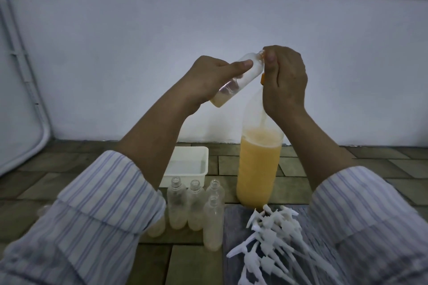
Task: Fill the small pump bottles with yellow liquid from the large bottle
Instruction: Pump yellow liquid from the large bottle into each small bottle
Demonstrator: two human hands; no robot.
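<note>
My left hand (pixel 208 81) grips a small clear bottle (pixel 240 76), tilted with its neck up to the right and a little yellow liquid in its base. My right hand (pixel 284 81) has its thumb and curled fingers closed round that bottle's mouth; what lies under the fingers is hidden. Behind the hands stands the large bottle (pixel 259 169), about half full of yellow liquid, its orange cap (pixel 262 78) showing beside my right hand. Several small open bottles (pixel 177 203) stand on the floor below my left arm, each with a little yellowish liquid at the bottom.
A white tray (pixel 187 164) sits behind the small bottles. A pile of white pump heads (pixel 278 238) lies on a grey cloth (pixel 236 222) at the lower right. The floor is brick-patterned, with a white wall (pixel 208 18) close behind.
</note>
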